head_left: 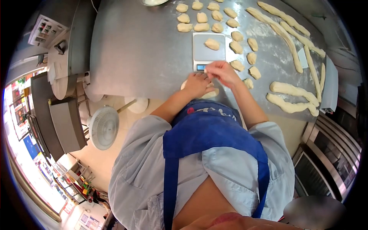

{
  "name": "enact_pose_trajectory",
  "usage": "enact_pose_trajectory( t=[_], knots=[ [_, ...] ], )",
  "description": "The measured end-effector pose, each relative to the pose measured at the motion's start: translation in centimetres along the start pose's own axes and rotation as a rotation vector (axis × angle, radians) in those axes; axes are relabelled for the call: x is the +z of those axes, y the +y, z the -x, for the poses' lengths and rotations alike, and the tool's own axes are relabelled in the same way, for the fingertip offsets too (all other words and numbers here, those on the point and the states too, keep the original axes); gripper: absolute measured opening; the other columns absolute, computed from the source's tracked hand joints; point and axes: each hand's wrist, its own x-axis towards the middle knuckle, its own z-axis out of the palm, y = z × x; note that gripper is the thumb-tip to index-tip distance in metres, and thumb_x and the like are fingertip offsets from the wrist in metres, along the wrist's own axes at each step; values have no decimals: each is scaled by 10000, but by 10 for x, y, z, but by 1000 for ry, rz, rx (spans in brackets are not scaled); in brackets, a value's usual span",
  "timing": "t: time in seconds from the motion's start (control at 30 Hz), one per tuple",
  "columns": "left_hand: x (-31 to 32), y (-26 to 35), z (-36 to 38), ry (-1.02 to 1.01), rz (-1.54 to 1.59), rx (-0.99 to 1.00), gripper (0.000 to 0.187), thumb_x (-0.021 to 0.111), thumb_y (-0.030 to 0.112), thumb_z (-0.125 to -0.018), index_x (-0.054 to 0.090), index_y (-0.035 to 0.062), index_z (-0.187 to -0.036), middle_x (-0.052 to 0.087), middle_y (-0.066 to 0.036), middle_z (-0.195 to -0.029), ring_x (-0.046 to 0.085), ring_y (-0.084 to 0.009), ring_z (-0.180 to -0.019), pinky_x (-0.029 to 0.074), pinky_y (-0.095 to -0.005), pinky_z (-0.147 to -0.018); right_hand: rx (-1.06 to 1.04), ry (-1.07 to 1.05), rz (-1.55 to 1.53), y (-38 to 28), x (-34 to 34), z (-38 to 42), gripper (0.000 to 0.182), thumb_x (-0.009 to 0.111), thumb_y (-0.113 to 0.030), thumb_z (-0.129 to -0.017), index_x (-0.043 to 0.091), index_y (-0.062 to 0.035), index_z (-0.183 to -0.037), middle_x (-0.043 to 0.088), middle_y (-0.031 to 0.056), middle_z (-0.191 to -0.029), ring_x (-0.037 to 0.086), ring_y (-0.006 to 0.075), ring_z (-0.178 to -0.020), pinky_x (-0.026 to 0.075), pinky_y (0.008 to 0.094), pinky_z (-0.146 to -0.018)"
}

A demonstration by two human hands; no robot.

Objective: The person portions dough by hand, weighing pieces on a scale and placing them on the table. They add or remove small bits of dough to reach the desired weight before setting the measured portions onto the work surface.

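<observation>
My left hand (197, 84) is at the table's front edge, its fingers curled over dough (211, 93) that shows on both sides of the hand. Close beside it, my right hand (223, 73) has thumb and fingers pinched together just below the scale display. Whatever sits in that pinch is hidden or too small to name. On the plate of the digital kitchen scale (200, 53) lies one dough piece (212, 44). Several more cut dough pieces (201, 17) stand in rows behind and to the right of the scale.
Long dough ropes (280, 30) lie on the floured right part of the metal table (130, 50), with thicker dough strips (293, 89) nearer the front. A pale flat scraper (303, 58) is among them. A bowl (154, 1) stands at the back; a fan (104, 127) is at left.
</observation>
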Motion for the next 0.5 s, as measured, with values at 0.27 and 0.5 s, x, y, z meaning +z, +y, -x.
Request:
enact_pose_trajectory(
  t=[0.27, 0.5],
  knots=[
    [1, -5, 10, 84, 26, 17, 442, 640, 474, -875, 630, 126, -1146, 640, -114, -1104, 566, -308, -1115, 417, -441, -937, -832, 355, 1526, -67, -33, -107, 244, 633, -239, -919, 697, -24, -824, 680, 119, -849, 651, 279, -778, 531, 400, -704],
    [8, -20, 20, 225, 56, 60, 465, 718, 345, -825, 583, 114, -1206, 591, -113, -1160, 539, -316, -1146, 425, -438, -968, -940, 493, 1674, -44, -36, -124, 238, 734, -235, -817, 647, -36, -913, 594, 167, -1150, 550, 360, -1085, 466, 469, -905]
  ],
)
